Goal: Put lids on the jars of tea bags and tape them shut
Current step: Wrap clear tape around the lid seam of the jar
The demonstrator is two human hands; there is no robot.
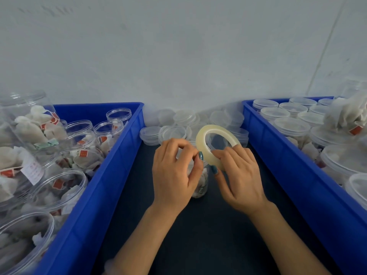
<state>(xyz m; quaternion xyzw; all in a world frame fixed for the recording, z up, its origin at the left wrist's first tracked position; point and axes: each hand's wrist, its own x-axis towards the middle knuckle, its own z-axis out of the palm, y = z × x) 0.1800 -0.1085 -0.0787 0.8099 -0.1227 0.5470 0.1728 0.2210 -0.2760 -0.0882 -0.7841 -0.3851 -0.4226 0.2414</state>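
On the left, a blue bin [111, 155] holds clear jars of tea bags [87, 147] with open mouths, none lidded that I can see, so a good share of the work looks to be ahead. Between the bins, at the back of the dark table [198, 235], lies a loose heap of clear lids [178, 124], the supply yet to be used.

In the middle, the left hand [174, 175] curls around the jar in hand [200, 183], thumb and forefinger pinched together near its top, apparently on the free end of tape, though clear film is too faint to confirm. The jar stands on the table, mostly hidden by the fingers; it is small, clear and packed with pale tea bags, and whether its lid is on I cannot tell. The right hand [238, 171] grips the tape roll [216, 143] by its lower rim, fingers closed on it, the pale yellowish ring tilted up just beside the jar.

On the right, a second blue bin [288, 167] is crowded with lidded jars [292, 128], seemingly finished, though their tape cannot be made out. By that showing, the task sits somewhere midway, with this jar at the taping step
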